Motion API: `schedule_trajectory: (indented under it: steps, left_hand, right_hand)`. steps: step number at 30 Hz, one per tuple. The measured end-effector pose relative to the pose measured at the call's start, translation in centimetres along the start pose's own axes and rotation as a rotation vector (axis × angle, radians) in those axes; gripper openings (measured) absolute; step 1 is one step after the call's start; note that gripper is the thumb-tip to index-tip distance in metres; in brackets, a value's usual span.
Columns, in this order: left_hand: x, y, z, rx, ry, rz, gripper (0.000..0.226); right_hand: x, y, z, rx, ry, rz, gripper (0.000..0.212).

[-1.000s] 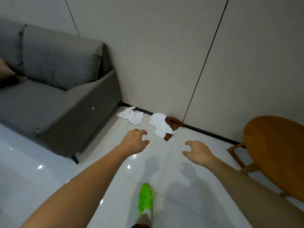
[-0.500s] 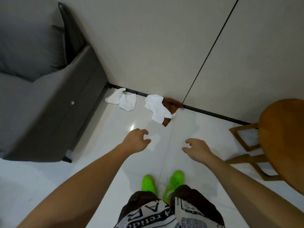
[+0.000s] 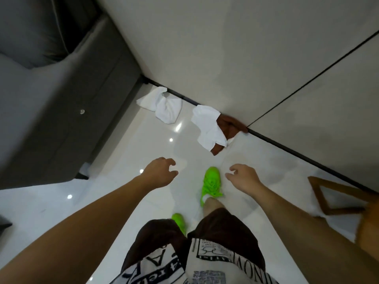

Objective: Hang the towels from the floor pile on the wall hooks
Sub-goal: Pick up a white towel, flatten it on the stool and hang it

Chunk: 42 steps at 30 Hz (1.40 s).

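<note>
Towels lie on the glossy white floor against the wall's dark skirting. A crumpled white towel sits to the left. Another white towel lies draped over a brown towel a little to the right. My left hand hovers above the floor short of the towels, fingers loosely curled and empty. My right hand hangs beside it, also loosely curled and empty. No wall hooks are in view.
A grey sofa fills the left side, its end close to the left towel. A round wooden table with crossed legs stands at the right. My feet in bright green shoes are on the floor below the hands.
The view has tilted down and moved closer to the wall and towels. My right foot has stepped forward between the hands. Both hands stay empty.
</note>
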<state>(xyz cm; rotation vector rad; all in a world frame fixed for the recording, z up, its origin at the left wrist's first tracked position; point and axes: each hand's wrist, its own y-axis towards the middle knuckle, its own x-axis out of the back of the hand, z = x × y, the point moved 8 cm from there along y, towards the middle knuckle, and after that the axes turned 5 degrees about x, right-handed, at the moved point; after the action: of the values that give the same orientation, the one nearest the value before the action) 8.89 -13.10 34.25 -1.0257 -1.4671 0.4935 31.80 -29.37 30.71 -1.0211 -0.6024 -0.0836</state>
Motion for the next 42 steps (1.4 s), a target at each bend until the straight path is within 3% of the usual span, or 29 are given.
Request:
schedule_trajectory:
  steps: [6, 13, 21, 24, 30, 37, 42]
  left_hand:
    - [-0.2, 7.7, -0.6, 0.093, -0.152, -0.022, 0.040]
    - [-5.4, 19.5, 1.4, 0.162, -0.241, 0.043, 0.037]
    - [-12.9, 33.8, 5.4, 0.316, -0.463, 0.101, 0.027]
    - [-16.1, 38.3, 6.1, 0.323, -0.474, 0.137, 0.028]
    - [-19.0, 45.3, 6.7, 0.288, -0.450, 0.137, 0.021]
    - [-18.2, 46.9, 6.8, 0.281, -0.373, 0.125, 0.021]
    - [-15.8, 43.0, 4.6, 0.250, -0.331, 0.168, 0.025]
  right_hand:
    - [1.0, 10.4, -1.1, -0.046, -0.016, 0.064, 0.049]
    - [-3.1, 23.1, -4.7, -0.114, -0.060, 0.099, 0.038]
    - [-12.1, 38.7, -10.6, -0.284, 0.163, -0.099, 0.016]
    - [-15.3, 44.3, -12.7, -0.344, 0.270, -0.192, 0.023]
    - [-18.1, 53.4, -13.8, -0.292, 0.272, -0.362, 0.027]
    - [-21.1, 54.1, -14.9, -0.292, 0.425, -0.319, 0.040]
    - [-18.6, 48.5, -10.2, -0.134, 0.260, -0.182, 0.040]
